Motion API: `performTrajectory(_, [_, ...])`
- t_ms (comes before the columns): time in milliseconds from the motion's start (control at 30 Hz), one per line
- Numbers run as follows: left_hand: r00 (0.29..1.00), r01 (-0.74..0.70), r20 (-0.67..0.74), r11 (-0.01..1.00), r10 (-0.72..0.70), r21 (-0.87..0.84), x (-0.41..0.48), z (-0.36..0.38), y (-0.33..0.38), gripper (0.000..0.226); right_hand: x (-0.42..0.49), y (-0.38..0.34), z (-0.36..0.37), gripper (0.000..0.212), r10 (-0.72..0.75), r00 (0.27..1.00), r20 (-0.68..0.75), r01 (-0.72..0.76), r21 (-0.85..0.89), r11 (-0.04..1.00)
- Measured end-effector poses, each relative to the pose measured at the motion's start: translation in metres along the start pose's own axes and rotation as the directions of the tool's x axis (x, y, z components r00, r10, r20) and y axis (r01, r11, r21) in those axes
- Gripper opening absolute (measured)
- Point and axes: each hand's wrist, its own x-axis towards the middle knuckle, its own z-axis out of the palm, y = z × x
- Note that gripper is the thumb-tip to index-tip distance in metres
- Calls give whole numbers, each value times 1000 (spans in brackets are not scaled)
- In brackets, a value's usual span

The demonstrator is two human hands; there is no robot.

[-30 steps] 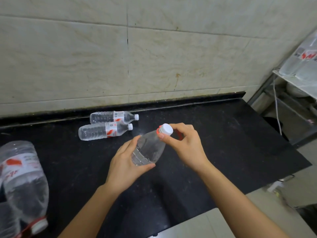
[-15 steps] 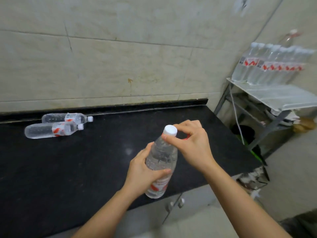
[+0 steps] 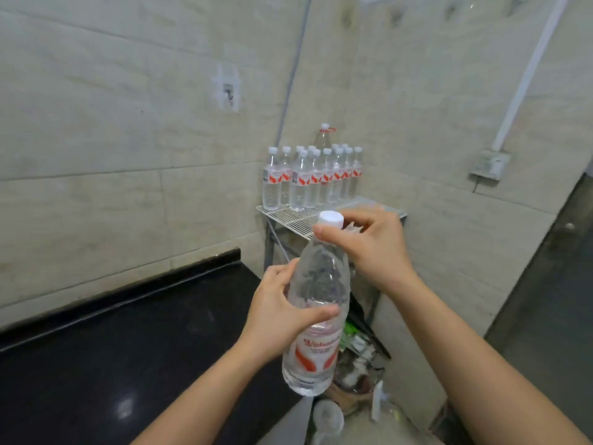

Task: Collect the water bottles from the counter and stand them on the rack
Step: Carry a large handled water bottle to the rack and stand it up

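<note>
Bottle point(image 3: 321, 277) in the air, just short of the rack point(image 3: 288, 217) and lower than its top, upright with a slight lean, both hands clamped on it. Left hand point(image 3: 276, 316) wraps the clear middle, thumb across the front just above the label. Right hand point(image 3: 372, 248) pinches the neck right under the white cap point(image 3: 330, 218).

Up on the rack, a tight cluster point(image 3: 311, 178) of bottles stands at the back, with bare wire in front of it. That's the landing spot, I'd say.

Now the hazards. That cluster is packed cap to cap, so a careless nudge going in could topple one and take its neighbours along. The wire top is no friend either (thin bars, gaps between), and a base set down half over a gap might rock and tip.

It looks full, and the plastic is slick. If the left hand lets go early, only a fingertip pinch at the neck carries the weight. A slip there drops it past the rack's front edge into the clutter point(image 3: 356, 354) beneath the rack.

Counter point(image 3: 128, 332) lies left of the rack, lower down.
</note>
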Motion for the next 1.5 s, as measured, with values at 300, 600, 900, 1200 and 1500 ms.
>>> performTrajectory(300, [959, -161, 224, 984, 173, -72, 206, 88, 32, 89, 161, 78, -96, 13, 35, 987, -156, -47, -71, 996])
performTrajectory(600, [976, -167, 132, 984, 175, -67, 366, 180, 32, 65, 317, 191, -136, 44, 13, 973, -228, -45, -135, 990])
performTrajectory(900, [987, -80, -130, 989, 96, 125, 497, 260, -24, 76, 446, 301, -126, 47, -3, 984, -178, -22, -138, 990])
performTrajectory(1200, [952, 49, -306, 966, 31, 252, 602, 310, -92, 96, 527, 421, -79, 47, -90, 994, -64, 76, -194, 978])
performTrajectory(1500, [940, 112, -340, 966, -27, 231, 654, 322, -131, 92, 567, 476, -62, 44, 2, 1000, -5, -3, -195, 981])
